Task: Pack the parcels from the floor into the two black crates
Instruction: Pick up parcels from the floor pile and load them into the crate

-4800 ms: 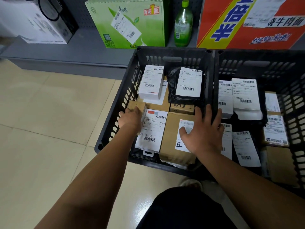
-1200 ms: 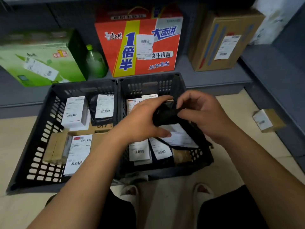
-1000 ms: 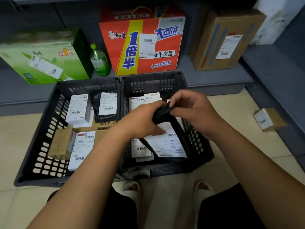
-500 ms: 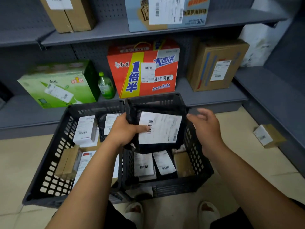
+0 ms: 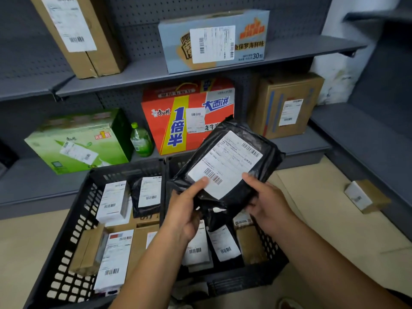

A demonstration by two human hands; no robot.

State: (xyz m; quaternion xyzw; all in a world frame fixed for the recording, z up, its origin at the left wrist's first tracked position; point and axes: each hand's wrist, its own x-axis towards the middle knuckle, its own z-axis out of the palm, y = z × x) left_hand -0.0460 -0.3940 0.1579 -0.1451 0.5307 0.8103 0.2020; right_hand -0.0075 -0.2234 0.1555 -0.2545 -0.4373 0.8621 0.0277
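Holding the black bag [image 5: 226, 162] in both hands, I have it raised over the right crate [image 5: 245, 281]. My left hand [image 5: 185, 215] grips the near lower corner, fingers curled underneath and thumb on the white label [image 5: 231, 157]. My right hand [image 5: 267, 204] pinches the near right edge in the same way. Neither hand is open.

The long axis of the bag runs from my fingers up and away, leaning right, label side facing me. The right crate lies directly below the bag, so I judge the next move to be a straight lowering with the far end tipped down flat. Free space in that crate appears limited; labelled parcels already cover its bottom. The left crate [image 5: 66, 241] sits touching it on my left and is equally loaded.

One small box [image 5: 365, 196] remains on the floor [image 5: 323, 219], well apart to my right. The right hand is the nearer one for it.
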